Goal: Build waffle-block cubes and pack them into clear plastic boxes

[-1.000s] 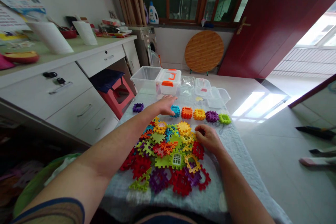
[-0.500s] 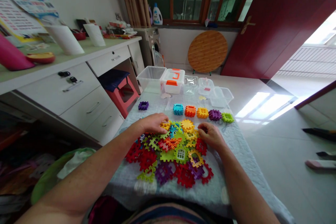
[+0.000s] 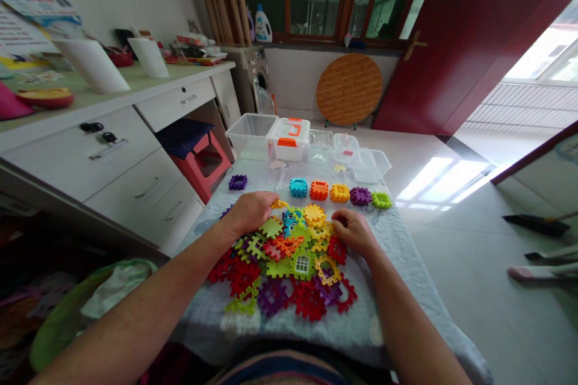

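A heap of flat, toothed plastic pieces (image 3: pixel 289 258) in red, green, purple, yellow and orange lies on the cloth-covered table (image 3: pixel 401 252). My left hand (image 3: pixel 251 210) rests on the heap's far left corner, fingers curled round a small orange-yellow piece (image 3: pixel 279 204). My right hand (image 3: pixel 354 230) sits at the heap's right edge with fingers curled together; what they pinch is hidden. Beyond the heap stands a row of built cubes: blue (image 3: pixel 298 187), orange (image 3: pixel 318 190), yellow (image 3: pixel 339 193), purple (image 3: pixel 360 195) and green (image 3: pixel 382 200). A lone purple cube (image 3: pixel 237 181) sits far left.
At the table's far end stand an open clear box (image 3: pixel 250 129), a white lidded box with orange latch (image 3: pixel 289 138) and small clear tubs (image 3: pixel 372 165). A white drawer unit (image 3: pixel 112 156) and a red stool (image 3: pixel 198 159) flank the left. Tiled floor lies to the right.
My left hand has drawn back from the blue cube in the row to the heap's far left corner and closed on a piece. My right hand has stayed at the heap's right edge.
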Motion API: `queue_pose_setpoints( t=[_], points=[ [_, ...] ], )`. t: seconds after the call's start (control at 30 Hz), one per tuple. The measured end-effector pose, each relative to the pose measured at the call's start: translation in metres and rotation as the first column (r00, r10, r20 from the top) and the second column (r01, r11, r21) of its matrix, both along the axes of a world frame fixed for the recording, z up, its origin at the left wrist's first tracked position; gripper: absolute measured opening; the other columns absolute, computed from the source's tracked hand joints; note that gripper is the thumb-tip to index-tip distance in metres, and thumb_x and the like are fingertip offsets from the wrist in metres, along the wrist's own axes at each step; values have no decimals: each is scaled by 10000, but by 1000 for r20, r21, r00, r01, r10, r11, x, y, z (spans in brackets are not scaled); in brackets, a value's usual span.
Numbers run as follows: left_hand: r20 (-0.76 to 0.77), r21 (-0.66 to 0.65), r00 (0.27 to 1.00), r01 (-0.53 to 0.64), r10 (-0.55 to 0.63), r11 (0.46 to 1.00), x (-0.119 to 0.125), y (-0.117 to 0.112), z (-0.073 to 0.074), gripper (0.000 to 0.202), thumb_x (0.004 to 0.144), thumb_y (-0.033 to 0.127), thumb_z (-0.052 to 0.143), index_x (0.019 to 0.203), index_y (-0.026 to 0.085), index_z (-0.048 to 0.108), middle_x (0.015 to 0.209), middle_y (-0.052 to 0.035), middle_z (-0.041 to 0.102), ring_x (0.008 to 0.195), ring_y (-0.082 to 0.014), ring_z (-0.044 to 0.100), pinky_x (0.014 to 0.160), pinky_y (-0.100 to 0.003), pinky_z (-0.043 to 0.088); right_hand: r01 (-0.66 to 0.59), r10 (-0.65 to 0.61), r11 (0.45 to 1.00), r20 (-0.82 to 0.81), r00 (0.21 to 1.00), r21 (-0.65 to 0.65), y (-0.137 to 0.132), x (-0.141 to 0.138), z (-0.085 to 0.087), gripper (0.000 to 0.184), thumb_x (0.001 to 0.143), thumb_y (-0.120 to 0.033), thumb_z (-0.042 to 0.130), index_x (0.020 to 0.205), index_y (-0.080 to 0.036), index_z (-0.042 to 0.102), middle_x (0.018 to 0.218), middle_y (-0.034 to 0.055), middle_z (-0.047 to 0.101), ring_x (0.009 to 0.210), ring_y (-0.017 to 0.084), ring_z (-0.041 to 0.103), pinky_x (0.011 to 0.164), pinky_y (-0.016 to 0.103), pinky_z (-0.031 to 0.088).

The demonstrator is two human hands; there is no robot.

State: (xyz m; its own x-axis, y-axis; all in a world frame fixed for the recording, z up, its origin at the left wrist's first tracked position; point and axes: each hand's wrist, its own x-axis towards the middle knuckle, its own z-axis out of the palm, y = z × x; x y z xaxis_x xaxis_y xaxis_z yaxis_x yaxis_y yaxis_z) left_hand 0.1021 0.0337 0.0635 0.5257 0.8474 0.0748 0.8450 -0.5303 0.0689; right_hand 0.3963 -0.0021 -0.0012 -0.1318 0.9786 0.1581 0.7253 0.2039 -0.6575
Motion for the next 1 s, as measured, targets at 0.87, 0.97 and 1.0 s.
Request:
queue_pose_setpoints(
  t=[0.87,0.97,1.0],
  points=[
    [566,-115,750,-339,342,934,-85,-29,-13,415,783,504,604,1066,204,652,1158,-76,671,1080,-273,614,1001,-371,436,-541,541,841,-31,841,9,-28,-32,28,639,734,-262,714,1338,-248,505,1313,64,564,1222,250,418,1066,457,350],
    [600,-200,657,-429,457,881,-102,-24,-37,421,778,542,600,1038,216,663,1130,-66,687,1069,-275,616,996,-379,434,-532,532,847,-10,847,3,-28,-34,29,597,749,-300,720,1313,-258,528,1255,70,589,1194,257,435,1047,463,361],
    [610,-227,638,-427,470,875,-105,-22,-45,428,775,550,601,1031,214,666,1132,-66,688,1076,-271,612,1001,-377,428,-527,527,850,-1,850,4,-27,-34,29,597,749,-322,728,1309,-259,531,1255,73,583,1191,260,437,1046,465,360]
  ],
)
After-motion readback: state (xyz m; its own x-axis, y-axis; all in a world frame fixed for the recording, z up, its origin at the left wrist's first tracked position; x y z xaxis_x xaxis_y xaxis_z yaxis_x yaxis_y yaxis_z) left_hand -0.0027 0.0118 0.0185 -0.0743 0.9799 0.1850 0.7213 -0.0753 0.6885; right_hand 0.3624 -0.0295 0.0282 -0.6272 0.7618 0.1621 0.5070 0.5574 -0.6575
